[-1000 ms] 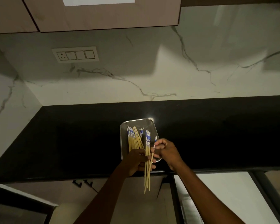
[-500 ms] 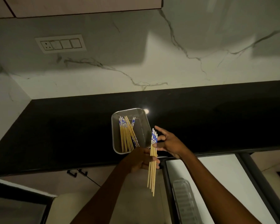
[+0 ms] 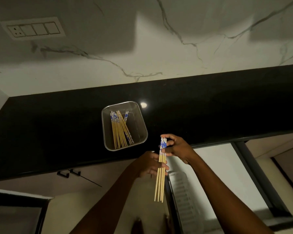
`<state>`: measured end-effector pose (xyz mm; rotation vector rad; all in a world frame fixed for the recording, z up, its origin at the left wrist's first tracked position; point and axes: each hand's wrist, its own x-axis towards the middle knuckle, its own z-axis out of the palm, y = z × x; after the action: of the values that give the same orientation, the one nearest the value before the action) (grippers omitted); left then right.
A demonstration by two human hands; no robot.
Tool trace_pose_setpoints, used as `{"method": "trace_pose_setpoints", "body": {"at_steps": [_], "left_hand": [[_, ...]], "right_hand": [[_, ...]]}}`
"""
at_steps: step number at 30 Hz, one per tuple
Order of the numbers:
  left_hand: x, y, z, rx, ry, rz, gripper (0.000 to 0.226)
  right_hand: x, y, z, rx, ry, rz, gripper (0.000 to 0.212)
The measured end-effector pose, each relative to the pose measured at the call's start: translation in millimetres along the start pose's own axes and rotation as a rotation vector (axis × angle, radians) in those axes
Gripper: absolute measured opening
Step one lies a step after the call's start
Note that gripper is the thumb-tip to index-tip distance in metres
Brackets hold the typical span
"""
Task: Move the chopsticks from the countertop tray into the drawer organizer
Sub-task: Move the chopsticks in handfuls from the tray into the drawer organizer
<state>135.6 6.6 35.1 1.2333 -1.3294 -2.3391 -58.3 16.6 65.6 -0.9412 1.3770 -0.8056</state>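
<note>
Head view: one bunch lifted, the rest waiting in the tray.

Both hands hold a small bunch of chopsticks (image 3: 160,173) out past the counter (image 3: 57,132) edge, above the open drawer (image 3: 210,174); the left hand (image 3: 150,164) is curled round the middle of the sticks, and the right hand (image 3: 178,149) pinches their blue-patterned tops between thumb and fingertips. Another pile (image 3: 120,129) lies in the metal tray (image 3: 107,132) on the counter, so the job looks partly done at best. A pale ribbed organizer (image 3: 183,196) seems to sit in the drawer below, though dim light hides whether anything is in it.
</note>
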Motion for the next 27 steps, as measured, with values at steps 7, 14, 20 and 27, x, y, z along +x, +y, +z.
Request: {"method": "trace_pose_setpoints", "body": {"at_steps": [7, 14, 20, 27], "left_hand": [[23, -34, 42, -0.063, 0.037, -0.043, 0.034], [47, -87, 89, 0.003, 0.167, -0.144, 0.024], [59, -119, 119, 0.142, 0.197, -0.152, 0.015], [70, -128, 126, 0.423, 0.179, -0.08, 0.021]], "right_hand": [[-25, 50, -6, -0.05, 0.182, 0.046, 0.041], [-62, 127, -19, -0.124, 0.232, 0.357, 0.022], [-78, 159, -21, -0.051, 0.355, 0.508, 0.023], [-77, 174, -19, -0.025, 0.408, 0.547, 0.006]]}}
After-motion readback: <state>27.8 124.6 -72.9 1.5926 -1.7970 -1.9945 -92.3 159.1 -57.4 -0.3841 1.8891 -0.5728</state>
